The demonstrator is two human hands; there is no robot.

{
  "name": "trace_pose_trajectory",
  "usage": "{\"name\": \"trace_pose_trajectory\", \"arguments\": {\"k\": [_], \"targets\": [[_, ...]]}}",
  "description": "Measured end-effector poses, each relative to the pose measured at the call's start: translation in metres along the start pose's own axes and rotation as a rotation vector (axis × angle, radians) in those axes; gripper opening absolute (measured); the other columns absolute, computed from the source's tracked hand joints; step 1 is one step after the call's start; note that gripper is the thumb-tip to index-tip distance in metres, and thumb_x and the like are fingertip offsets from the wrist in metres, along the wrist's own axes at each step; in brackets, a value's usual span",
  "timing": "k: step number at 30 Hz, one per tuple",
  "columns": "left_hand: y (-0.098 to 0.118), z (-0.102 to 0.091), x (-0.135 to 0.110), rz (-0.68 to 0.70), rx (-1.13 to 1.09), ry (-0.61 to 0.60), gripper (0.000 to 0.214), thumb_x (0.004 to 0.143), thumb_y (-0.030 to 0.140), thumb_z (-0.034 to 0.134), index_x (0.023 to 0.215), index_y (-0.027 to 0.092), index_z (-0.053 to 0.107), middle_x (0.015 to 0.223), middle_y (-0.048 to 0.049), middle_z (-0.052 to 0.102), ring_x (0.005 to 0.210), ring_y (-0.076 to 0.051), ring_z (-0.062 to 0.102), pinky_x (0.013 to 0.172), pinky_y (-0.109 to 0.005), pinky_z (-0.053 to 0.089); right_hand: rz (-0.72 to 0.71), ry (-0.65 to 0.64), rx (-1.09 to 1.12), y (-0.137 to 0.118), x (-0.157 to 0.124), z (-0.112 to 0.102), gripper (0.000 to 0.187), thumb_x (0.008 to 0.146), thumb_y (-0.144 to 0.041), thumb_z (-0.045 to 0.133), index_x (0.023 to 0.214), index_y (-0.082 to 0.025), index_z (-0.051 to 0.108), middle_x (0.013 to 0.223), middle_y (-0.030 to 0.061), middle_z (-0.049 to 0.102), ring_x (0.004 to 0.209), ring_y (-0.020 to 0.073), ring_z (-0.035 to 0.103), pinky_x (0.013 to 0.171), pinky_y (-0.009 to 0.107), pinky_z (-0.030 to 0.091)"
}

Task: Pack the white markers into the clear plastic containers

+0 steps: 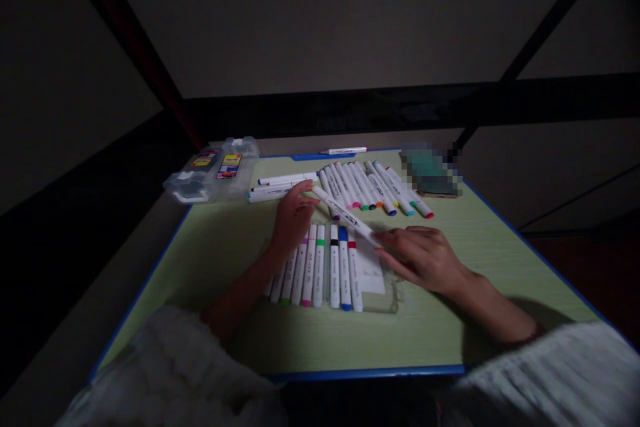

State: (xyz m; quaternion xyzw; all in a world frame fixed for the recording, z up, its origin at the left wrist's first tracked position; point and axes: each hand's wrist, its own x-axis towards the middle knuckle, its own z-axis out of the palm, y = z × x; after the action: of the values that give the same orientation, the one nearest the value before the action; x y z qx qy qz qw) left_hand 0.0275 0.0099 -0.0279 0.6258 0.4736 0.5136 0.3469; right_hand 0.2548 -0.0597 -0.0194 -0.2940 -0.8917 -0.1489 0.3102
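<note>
A white marker [347, 215] is held slantwise above the table between my two hands. My right hand [425, 257] grips its lower right end between thumb and fingers. At its upper left end, the thumb and fingertips of my left hand [293, 217] close around the tip. Beneath it lies a clear plastic tray [383, 309] holding a row of white markers with coloured bands; a red-banded marker [355, 277] lies at the row's right end. My left hand and forearm hide part of the row's left side.
Several loose markers [357, 185] are spread behind the tray, with more white markers [280, 190] at their left. A clear plastic case [240, 177] stands at the back left. A phone [433, 173] lies back right. One marker [345, 151] rests at the table's far edge.
</note>
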Motion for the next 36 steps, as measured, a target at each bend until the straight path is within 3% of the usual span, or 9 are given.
{"name": "trace_pose_trajectory", "arguments": {"k": [7,12,19,28,36], "targets": [[-0.005,-0.005,0.006,0.032,-0.041,-0.004,0.031,0.066,0.015,0.051,0.095,0.015,0.061,0.112,-0.0079,0.061,0.103,-0.022,0.058,0.092,-0.036,0.045,0.188,0.037,0.07,0.009,-0.004,0.004,0.006,0.084,-0.019,0.053,0.084,-0.014,0.056,0.072,0.0056,0.064,0.062,0.0131,0.059,0.054,0.024,0.046],[-0.011,-0.01,0.012,0.003,-0.149,-0.039,0.037,0.066,0.019,0.054,0.103,0.014,0.057,0.106,-0.0091,0.064,0.086,-0.018,0.064,0.084,-0.033,0.048,0.254,0.103,0.089,0.014,-0.004,0.008,0.004,0.083,-0.019,0.054,0.081,-0.016,0.055,0.073,0.005,0.064,0.063,0.0138,0.059,0.055,0.024,0.046],[-0.022,-0.028,0.026,-0.006,-0.125,0.095,0.03,0.063,0.018,0.053,0.091,0.012,0.06,0.09,-0.0066,0.067,0.077,-0.016,0.064,0.076,-0.029,0.049,0.431,0.165,0.073,0.026,-0.009,0.011,0.009,0.082,-0.025,0.055,0.078,-0.017,0.057,0.066,0.0024,0.061,0.053,0.0117,0.054,0.05,0.023,0.044],[-0.032,-0.047,0.039,-0.033,-0.055,0.218,0.014,0.061,0.016,0.052,0.073,0.013,0.06,0.071,-0.0021,0.065,0.068,-0.014,0.062,0.07,-0.026,0.049,0.601,0.092,0.033,0.041,-0.013,0.02,0.023,0.083,-0.035,0.051,0.076,-0.014,0.059,0.062,0.0038,0.058,0.051,0.0136,0.053,0.049,0.025,0.041],[-0.036,-0.051,0.04,-0.018,-0.024,0.228,0.011,0.061,0.015,0.051,0.069,0.014,0.059,0.068,-0.0011,0.065,0.068,-0.014,0.062,0.071,-0.026,0.05,0.655,0.038,0.016,0.046,-0.013,0.025,0.024,0.083,-0.036,0.049,0.073,-0.015,0.057,0.061,0.0039,0.056,0.051,0.014,0.051,0.05,0.025,0.038]]}}
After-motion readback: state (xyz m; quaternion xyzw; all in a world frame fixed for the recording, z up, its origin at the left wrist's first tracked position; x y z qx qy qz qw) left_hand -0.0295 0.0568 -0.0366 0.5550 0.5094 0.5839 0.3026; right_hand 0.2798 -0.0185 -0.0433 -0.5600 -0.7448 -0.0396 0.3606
